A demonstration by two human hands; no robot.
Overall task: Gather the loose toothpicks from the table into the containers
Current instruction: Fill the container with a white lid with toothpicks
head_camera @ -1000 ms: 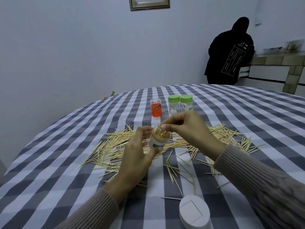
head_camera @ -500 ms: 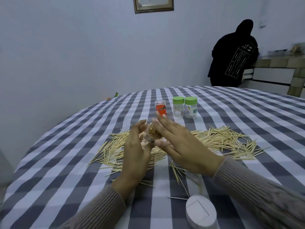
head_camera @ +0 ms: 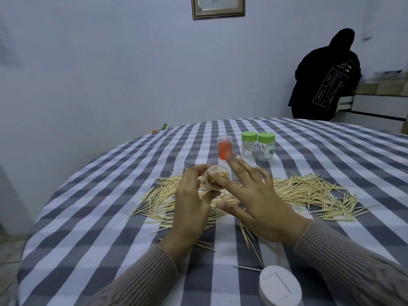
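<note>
Nearest, at the near edge of the table (head_camera: 92, 217), right of centre, a white round lid (head_camera: 280, 286) lies flat on the checked cloth, with a single toothpick (head_camera: 247, 268) just beyond it. Both sleeved forearms enter from the near edge. The left hand (head_camera: 189, 208) is raised above the cloth and grips a small clear container (head_camera: 217, 181) between curled fingers and thumb; the container is tilted on its side with its open mouth facing the camera, and it is packed with toothpicks seen end-on. The right hand (head_camera: 258, 202) is spread, fingers straight and apart, holding nothing; its index fingertip touches the container's rim. Below and beyond both hands, the loose toothpicks (head_camera: 309, 191) lie scattered in a wide band across the middle of the tabletop, from left of the hands out toward the right edge. Farther back, near the centre, stand an open container with orange contents (head_camera: 225, 147) and, just right of it, two green-lidded jars (head_camera: 258, 145) side by side. Beyond the table's far right edge, a person in a dark hooded top (head_camera: 324, 78) stands facing away, at a counter. A framed picture (head_camera: 218, 6) hangs on the far wall.
</note>
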